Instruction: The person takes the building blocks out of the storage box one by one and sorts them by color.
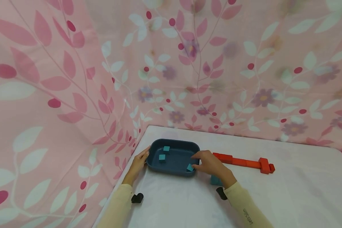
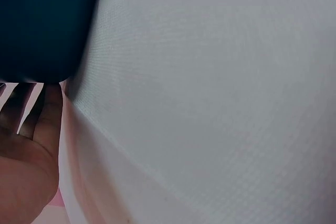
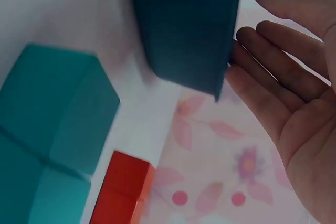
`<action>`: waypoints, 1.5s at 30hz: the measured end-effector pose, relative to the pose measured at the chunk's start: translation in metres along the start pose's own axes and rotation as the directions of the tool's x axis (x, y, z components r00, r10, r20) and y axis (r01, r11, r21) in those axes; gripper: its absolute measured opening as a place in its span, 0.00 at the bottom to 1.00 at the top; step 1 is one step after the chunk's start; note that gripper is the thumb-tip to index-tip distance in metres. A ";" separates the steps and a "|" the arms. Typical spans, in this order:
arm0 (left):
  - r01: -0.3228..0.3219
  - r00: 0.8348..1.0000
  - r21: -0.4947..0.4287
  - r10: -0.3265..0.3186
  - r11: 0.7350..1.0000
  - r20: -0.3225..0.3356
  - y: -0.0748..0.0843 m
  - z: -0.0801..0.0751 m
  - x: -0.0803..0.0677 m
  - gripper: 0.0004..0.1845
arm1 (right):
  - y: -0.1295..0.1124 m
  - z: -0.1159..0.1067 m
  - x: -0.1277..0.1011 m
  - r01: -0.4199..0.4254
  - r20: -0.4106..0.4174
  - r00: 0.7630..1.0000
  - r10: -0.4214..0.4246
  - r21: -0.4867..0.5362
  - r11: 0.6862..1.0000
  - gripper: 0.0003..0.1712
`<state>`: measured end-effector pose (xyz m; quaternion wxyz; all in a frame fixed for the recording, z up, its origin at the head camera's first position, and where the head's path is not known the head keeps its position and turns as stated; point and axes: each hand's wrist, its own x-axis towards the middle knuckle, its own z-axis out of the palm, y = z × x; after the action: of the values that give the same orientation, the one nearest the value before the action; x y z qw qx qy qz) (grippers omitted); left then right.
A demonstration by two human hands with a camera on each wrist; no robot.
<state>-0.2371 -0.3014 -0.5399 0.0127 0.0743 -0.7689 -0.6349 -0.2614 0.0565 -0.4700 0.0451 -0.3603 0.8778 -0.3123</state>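
Matt dark-blue plastic tray point(image 1: 174, 171) sits on a smooth white woven cloth point(image 1: 288, 196); behind hangs soft, floral-printed pink fabric point(image 1: 60, 79)

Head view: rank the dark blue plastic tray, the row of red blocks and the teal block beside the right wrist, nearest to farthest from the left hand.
1. The dark blue plastic tray: the left hand rests against its left end.
2. The teal block, on the white table beyond the tray's right end, by the right wrist.
3. The row of red blocks, farther right.
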 end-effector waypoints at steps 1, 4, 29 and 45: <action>0.003 1.000 0.001 -0.003 1.000 0.000 0.000 0.000 0.000 0.23 | 0.000 0.004 0.004 0.018 0.010 1.000 -0.018 -0.021 1.000 0.21; 0.007 1.000 0.001 -0.007 1.000 -0.001 0.000 -0.001 0.000 0.23 | -0.003 0.013 0.015 0.054 0.049 0.998 -0.050 -0.083 0.995 0.20; 0.034 0.999 -0.018 -0.035 0.999 -0.018 0.002 0.003 0.001 0.22 | -0.020 0.032 0.049 -0.102 0.179 0.967 0.181 -0.383 0.918 0.16; 0.008 1.000 -0.027 -0.009 1.000 -0.003 0.004 0.002 -0.003 0.23 | -0.009 0.032 0.047 -0.096 0.177 0.974 0.144 -0.255 0.962 0.10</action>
<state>-0.2349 -0.2980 -0.5367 0.0121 0.0783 -0.7599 -0.6451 -0.2807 0.0043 -0.4836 0.1043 -0.3377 0.9214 -0.1617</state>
